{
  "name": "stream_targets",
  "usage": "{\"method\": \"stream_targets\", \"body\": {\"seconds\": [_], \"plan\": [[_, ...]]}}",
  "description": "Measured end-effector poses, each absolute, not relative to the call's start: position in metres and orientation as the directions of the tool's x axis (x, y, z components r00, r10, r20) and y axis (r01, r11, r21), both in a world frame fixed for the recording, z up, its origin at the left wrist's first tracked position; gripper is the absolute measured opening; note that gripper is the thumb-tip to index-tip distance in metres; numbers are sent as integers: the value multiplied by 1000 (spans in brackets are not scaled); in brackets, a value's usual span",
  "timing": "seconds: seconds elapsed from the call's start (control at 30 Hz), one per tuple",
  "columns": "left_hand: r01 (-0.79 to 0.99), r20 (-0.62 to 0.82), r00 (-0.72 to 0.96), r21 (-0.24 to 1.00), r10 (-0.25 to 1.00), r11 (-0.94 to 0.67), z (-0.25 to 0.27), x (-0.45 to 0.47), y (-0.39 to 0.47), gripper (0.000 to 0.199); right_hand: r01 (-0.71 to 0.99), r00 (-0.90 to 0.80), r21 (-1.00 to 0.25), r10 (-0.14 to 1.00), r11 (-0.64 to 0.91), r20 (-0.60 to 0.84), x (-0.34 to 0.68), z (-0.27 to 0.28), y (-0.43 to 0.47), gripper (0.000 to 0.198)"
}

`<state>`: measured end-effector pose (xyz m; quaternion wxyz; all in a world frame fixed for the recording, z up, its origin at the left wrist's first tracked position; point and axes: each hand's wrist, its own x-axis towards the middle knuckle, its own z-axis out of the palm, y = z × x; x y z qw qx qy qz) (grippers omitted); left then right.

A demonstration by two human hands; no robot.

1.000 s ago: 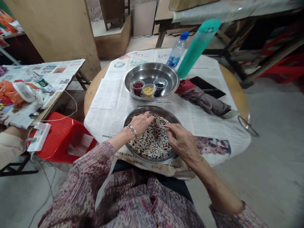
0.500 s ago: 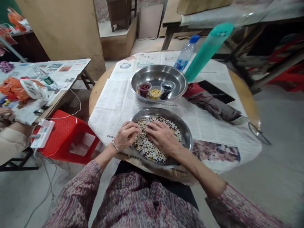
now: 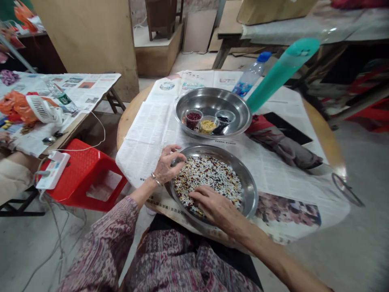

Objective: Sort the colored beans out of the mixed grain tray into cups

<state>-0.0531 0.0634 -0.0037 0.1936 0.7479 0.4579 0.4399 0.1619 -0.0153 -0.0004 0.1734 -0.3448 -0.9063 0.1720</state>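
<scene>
A steel basin (image 3: pixel 251 194) holds a mix of small white, yellow, dark red and black grains or beans (image 3: pixel 212 174). My left hand (image 3: pixel 168 165) is at its left rim, thumb and fingers apart and loosely curved, with the rim showing between them. Over the near part of the mix, my right hand (image 3: pixel 214 205) has its fingers stretched out and the tips touching the grains. Behind stands a second steel basin (image 3: pixel 212 97) with three clear cups: dark red beans (image 3: pixel 193 118), yellow beans (image 3: pixel 207 126) and black beans (image 3: pixel 223 120).
Newspaper (image 3: pixel 142 134) covers the round table. Behind the far basin are a blue-capped bottle (image 3: pixel 251 77) and a long green inflated tube (image 3: pixel 282 75). A folded umbrella (image 3: pixel 279 144) and a dark tablet (image 3: pixel 287 127) lie right. A red stool (image 3: pixel 85 174) carries a power strip (image 3: pixel 53 172).
My left hand has gone from over the grains to the basin's left rim, and its fingers have loosened. Drawn toward me, my right hand has left the grains more spread out.
</scene>
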Motion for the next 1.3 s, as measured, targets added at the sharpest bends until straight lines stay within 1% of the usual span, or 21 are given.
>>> {"method": "stream_targets", "body": {"seconds": [0.07, 0.13, 0.23, 0.3, 0.43, 0.53, 0.63, 0.7, 0.77, 0.87, 0.93, 1.0, 1.07, 1.13, 1.2, 1.3], "plan": [[497, 401, 188, 748, 896, -440, -7, -51, 71, 14, 613, -654, -402, 723, 680, 224, 158, -3, 1, 33], [479, 338, 207, 783, 918, -396, -10, -50, 74, 20, 705, -552, -359, 791, 612, 263, 160, -5, 21, 31], [471, 294, 250, 796, 923, -381, -12, -51, 75, 29, 839, -391, -278, 874, 468, 289, 164, -4, 45, 26], [477, 285, 264, 791, 921, -382, -12, -52, 74, 33, 862, -364, -260, 889, 435, 279, 159, -1, 49, 28], [467, 307, 269, 787, 913, -402, -11, -53, 73, 34, 766, -488, -343, 839, 544, 240, 134, 6, 33, 26], [446, 320, 263, 796, 910, -409, -11, -53, 74, 34, 656, -615, -391, 758, 645, 217, 124, 9, 14, 20], [446, 320, 261, 797, 911, -408, -11, -53, 73, 34, 573, -716, -385, 671, 723, 194, 136, 5, 1, 14], [459, 314, 263, 791, 912, -405, -11, -53, 73, 34, 577, -722, -357, 663, 734, 198, 154, 1, 3, 16], [464, 315, 264, 787, 911, -407, -11, -53, 73, 34, 630, -662, -340, 712, 698, 236, 175, -4, 14, 19], [445, 330, 264, 792, 906, -418, -11, -54, 74, 34, 746, -488, -335, 815, 575, 312, 200, -11, 35, 22], [438, 334, 261, 795, 906, -419, -12, -54, 75, 34, 814, -383, -325, 865, 482, 325, 207, -14, 45, 26], [438, 332, 256, 797, 908, -415, -12, -55, 75, 36, 837, -341, -329, 888, 436, 309, 202, -15, 46, 29], [437, 324, 248, 804, 913, -404, -12, -55, 76, 38, 810, -376, -362, 883, 461, 283, 187, -13, 39, 29], [431, 311, 236, 816, 921, -386, -13, -54, 76, 38, 749, -454, -416, 856, 516, 246, 170, -7, 27, 25], [418, 303, 221, 830, 927, -371, -13, -54, 76, 37, 673, -550, -468, 811, 573, 202, 155, 0, 14, 21], [409, 304, 200, 838, 931, -362, -14, -54, 76, 35, 578, -683, -509, 719, 638, 127, 150, 10, -2, 16]]}}
